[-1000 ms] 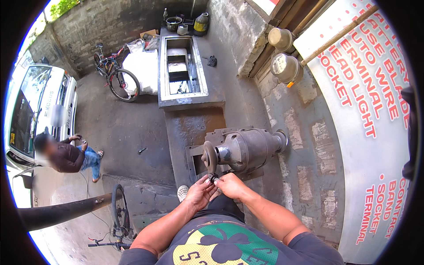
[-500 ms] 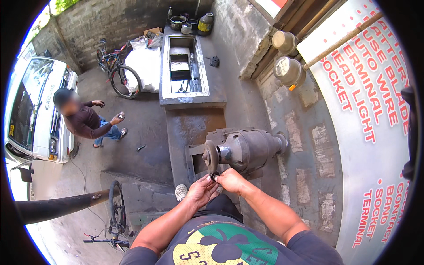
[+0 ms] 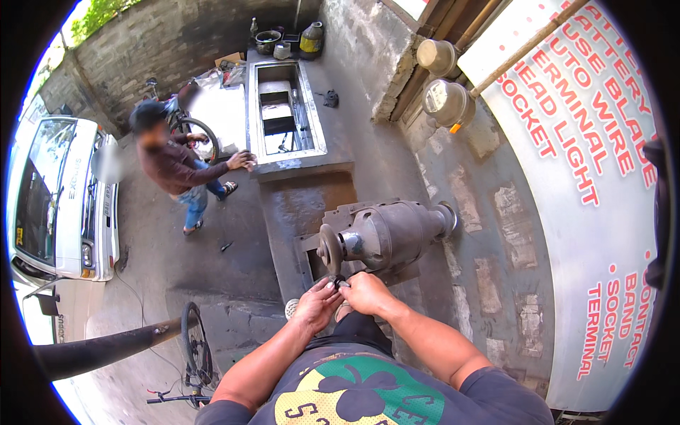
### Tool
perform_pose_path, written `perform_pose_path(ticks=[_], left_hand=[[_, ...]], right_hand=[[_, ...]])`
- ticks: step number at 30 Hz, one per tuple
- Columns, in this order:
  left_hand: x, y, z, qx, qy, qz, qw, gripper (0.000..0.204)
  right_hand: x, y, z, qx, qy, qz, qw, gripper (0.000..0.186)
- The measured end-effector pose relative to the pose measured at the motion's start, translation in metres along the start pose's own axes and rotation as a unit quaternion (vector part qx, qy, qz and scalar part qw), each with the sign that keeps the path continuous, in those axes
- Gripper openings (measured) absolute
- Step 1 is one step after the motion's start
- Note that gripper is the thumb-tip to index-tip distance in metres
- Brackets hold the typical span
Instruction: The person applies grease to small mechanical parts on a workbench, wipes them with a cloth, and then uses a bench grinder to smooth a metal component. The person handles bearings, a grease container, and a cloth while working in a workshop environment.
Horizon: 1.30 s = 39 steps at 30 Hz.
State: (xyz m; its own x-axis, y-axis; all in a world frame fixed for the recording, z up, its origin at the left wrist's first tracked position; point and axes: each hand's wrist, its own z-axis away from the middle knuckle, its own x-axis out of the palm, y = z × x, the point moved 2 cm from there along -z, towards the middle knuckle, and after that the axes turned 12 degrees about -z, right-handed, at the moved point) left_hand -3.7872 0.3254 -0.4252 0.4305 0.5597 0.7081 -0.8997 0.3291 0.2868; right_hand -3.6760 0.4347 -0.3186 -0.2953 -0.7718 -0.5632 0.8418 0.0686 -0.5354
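Observation:
Close below the wheel of a bench grinder, my left hand [image 3: 316, 304] and my right hand [image 3: 369, 293] meet, fingers closed together on a small dark part [image 3: 337, 280]. Its kind is too small to make out, and my fingers cover much of it. The grinding wheel [image 3: 329, 249] is on the left end of a grey, rounded motor [image 3: 397, 234]. A narrow gap seems to lie between the part and the wheel's near edge; whether they touch, I cannot tell.
Another person [image 3: 170, 156] stands ahead on the left, one arm toward a metal-rimmed basin [image 3: 322, 131]. A white vehicle [image 3: 71, 191] is parked far left. A bicycle wheel [image 3: 193, 340] and a dark pole [image 3: 106, 347] are at lower left. Electric meters [image 3: 448, 104] hang on the right wall.
The other person has stepped right, nearer the basin, and reaches an arm out to it. The whole view has shifted a little. My hands stay together by the wheel, still holding the part.

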Motion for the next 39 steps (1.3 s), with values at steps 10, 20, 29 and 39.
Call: perform_pose_path(ticks=[10, 20, 29, 39], left_hand=[[0.005, -0.004, -0.001, -0.023, -0.01, 0.042, 0.999, 0.024], [0.009, -0.002, 0.03, 0.039, -0.14, -0.031, 0.989, 0.054], [0.001, -0.005, 0.001, -0.007, -0.051, 0.014, 0.999, 0.031], [-0.001, -0.005, -0.004, -0.034, 0.007, 0.047, 0.998, 0.019]], right_hand=[[-0.015, -0.008, -0.011, 0.005, -0.033, 0.026, 0.999, 0.037], [0.004, 0.017, 0.048, -0.103, 0.047, -0.041, 0.993, 0.033], [0.015, 0.026, 0.002, 0.055, -0.034, -0.304, 0.95, 0.045], [0.013, 0.023, -0.022, 0.168, -0.056, -0.293, 0.94, 0.049]])
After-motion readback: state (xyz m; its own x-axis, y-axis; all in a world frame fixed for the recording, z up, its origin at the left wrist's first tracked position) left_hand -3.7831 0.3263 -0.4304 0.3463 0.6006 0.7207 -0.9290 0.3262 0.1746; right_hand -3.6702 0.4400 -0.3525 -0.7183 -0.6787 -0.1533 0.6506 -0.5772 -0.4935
